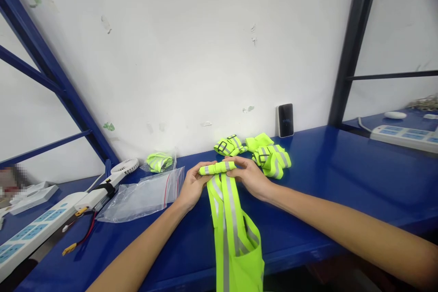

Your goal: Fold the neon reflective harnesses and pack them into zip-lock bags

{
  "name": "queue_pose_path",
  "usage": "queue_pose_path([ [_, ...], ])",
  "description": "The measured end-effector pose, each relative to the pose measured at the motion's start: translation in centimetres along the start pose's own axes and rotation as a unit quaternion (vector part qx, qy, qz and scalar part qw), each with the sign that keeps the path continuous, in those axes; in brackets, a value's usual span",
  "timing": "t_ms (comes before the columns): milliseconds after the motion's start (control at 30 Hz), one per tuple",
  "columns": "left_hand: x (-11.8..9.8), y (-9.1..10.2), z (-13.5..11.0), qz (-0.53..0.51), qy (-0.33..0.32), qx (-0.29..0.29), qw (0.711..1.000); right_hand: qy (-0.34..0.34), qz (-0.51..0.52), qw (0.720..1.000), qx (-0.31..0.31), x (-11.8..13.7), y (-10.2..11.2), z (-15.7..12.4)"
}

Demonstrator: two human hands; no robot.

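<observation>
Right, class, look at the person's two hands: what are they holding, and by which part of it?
The left hand and right hand hold a fluorescent yellow reflective safety vest by its rolled-up end, with the rest hanging down below.

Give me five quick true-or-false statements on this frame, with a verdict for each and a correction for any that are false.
1. The left hand and right hand hold the rolled end of a neon yellow reflective vest. True.
2. The vest's lower part hangs over the front edge of the blue table. True.
3. The black device lies flat on the table. False: the black device stands upright against the wall.
4. The nearer clear zip bag is stuffed with a vest. False: the clear zip bag lies flat, with no vest inside.
5. Folded reflective vests lie beyond the right hand. True.
</observation>
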State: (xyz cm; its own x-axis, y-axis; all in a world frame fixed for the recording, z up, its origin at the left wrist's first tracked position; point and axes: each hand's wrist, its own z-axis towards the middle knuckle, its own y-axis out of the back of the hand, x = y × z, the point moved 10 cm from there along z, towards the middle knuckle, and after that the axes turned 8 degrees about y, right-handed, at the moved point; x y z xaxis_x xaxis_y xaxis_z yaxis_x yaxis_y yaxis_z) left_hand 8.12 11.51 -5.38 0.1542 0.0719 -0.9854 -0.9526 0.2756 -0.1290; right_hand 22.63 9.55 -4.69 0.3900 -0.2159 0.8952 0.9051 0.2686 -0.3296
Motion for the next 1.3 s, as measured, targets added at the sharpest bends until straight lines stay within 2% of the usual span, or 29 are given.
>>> queue_pose_path([
  [100, -0.8, 0.7, 0.1, 0.041, -0.036, -0.023, 0.998, -0.03, 0.067, 0.997, 0.014, -0.2, -0.8, -0.3],
  [200, -1.1, 1.1, 0.0, 0.049, -0.039, -0.04, 0.997, -0.075, 0.086, 0.993, -0.014, -0.8, -0.4, -0.5],
  [300, -0.9, 0.5, -0.1, 0.01, -0.015, 0.0, 1.0, -0.104, 0.081, 0.991, -0.033, -1.1, 0.1, -0.4],
  [367, -1.2, 0.0, -0.2, 0.009, -0.023, 0.03, 0.999, -0.102, 0.071, 0.991, -0.045, -1.0, 0.5, -0.2],
  [467, -2.0, 0.1, -0.5, 0.065, -0.062, 0.007, 0.996, -0.101, 0.069, 0.991, -0.049, -1.0, 0.8, 0.2],
  [567, -2.7, 0.1, -0.8, 0.087, -0.094, -0.022, 0.991, -0.119, 0.074, 0.99, 0.008, -1.1, 0.1, 0.3],
  [633, -2.9, -0.2, -0.8, 0.052, -0.099, -0.023, 0.994, -0.143, 0.067, 0.985, 0.068, -1.4, -0.7, -0.2],
  [700, -2.8, -0.4, -0.6, -0.001, -0.08, -0.017, 0.997, -0.155, 0.057, 0.981, 0.102, -1.7, -1.1, -0.6],
  [800, -2.2, -1.0, -0.3, -0.044, -0.028, 0.012, 0.999, -0.123, 0.044, 0.989, 0.076, -1.9, -0.5, -0.4],
  [900, -1.0, -1.2, -0.1, -0.025, 0.022, 0.039, 0.999, -0.078, 0.031, 0.996, 0.034, -2.1, 0.5, 0.3],
  [1067, 1.9, -0.6, 0.1, 0.011, 0.091, 0.046, 0.995, -0.04, -0.006, 0.999, 0.029, -1.8, 0.9, 0.7],
  [1200, 1.8, -0.2, 0.4, -0.015, 0.045, 0.025, 0.999, 0.01, -0.036, 0.998, 0.058, -0.4, -0.1, 0.6],
  [1300, 0.8, -0.1, 0.4, -0.014, 0.005, 0.004, 1.0, 0.043, -0.073, 0.996, 0.032, 0.1, 0.2, 0.5],
])
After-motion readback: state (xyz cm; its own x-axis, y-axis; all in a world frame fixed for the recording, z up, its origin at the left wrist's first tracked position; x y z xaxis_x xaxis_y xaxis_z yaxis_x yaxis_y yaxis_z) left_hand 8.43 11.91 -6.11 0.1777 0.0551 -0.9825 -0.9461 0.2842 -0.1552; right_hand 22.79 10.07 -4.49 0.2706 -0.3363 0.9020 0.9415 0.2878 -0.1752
